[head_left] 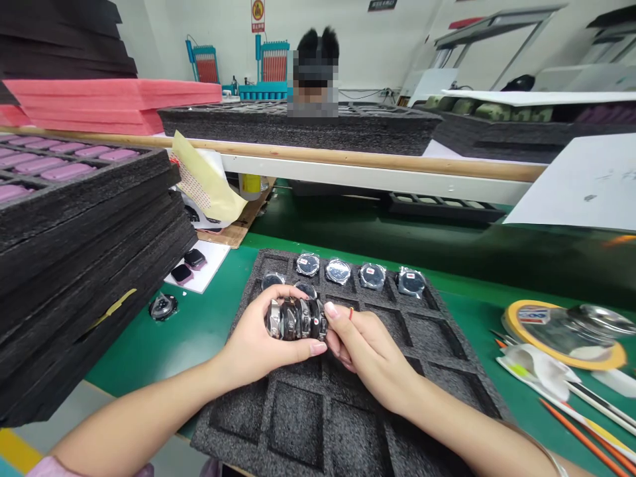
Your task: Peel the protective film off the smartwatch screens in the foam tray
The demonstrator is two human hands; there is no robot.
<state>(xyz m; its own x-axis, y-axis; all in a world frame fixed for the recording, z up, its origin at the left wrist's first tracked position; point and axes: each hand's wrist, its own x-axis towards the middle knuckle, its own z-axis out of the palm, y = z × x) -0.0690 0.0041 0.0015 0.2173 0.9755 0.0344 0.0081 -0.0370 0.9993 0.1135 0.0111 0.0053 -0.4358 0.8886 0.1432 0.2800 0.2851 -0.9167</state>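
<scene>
My left hand [263, 338] is wrapped round a row of several round watch cases [297, 319], stacked face to face on their sides. At the right end of this row, my right hand [362, 341] has its thumb and curled fingers against the last watch case [319, 319]. Beneath both hands lies a black foam tray [295, 414] with square pockets. Film-wrapped round watch cases sit in its far pockets, among them one at the back left [308, 264] and one at the far right [411, 282]. My left hand partly covers two more.
Stacked black foam trays [94, 265] holding purple cases rise at the left. Near them, a single round watch case [163, 307] lies on the green table [132, 358]. A yellow tape roll [514, 318] and orange sticks [576, 430] lie at right. Behind the shelf [348, 169] is another person.
</scene>
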